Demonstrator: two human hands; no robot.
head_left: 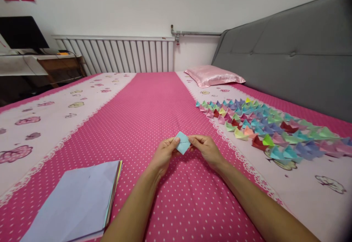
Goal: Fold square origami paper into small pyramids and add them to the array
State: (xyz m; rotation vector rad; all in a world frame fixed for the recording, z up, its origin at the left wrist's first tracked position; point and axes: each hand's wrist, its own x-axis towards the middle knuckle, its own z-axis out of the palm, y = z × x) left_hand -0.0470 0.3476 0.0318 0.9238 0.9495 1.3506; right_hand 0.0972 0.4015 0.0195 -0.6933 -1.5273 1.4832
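Note:
A small light-blue folded paper (183,143), diamond-shaped with a crease line across its middle, is held up over the pink dotted bedspread (154,102). My left hand (165,152) pinches its left corner, thumb on the front face. At the right corner my right hand (205,149) grips it between thumb and fingers. The fingers behind the paper are partly hidden. To the right stand rows of small folded paper boats (264,123) in many colours. On the left lies a stack of coloured paper sheets (79,194) with a pale lavender sheet on top.
A pink satin pillow (213,75) rests at the far right of the bed, beside the grey padded headboard (288,51). Beyond the bed are a white radiator (118,53) and a pipe. A desk with a black monitor (23,33) stands at the far left.

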